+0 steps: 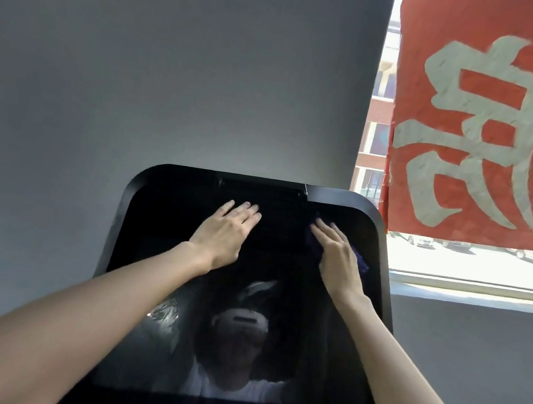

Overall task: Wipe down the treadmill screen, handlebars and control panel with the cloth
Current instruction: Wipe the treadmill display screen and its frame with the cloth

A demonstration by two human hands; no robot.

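The treadmill screen [157, 248] is a large glossy black panel with rounded top corners, filling the lower middle of the head view. My left hand [224, 230] lies flat on its upper part, fingers straight. My right hand [339, 255] presses a dark blue cloth [362, 259] flat against the upper right of the screen; most of the cloth is hidden under the palm. The handlebars and control panel are out of view.
A grey wall [140, 66] stands behind the screen. To the right is a window [460, 261] with a red banner [485, 122] bearing a pale character, and a white sill [470, 289] below it. The screen reflects a person wearing a headset.
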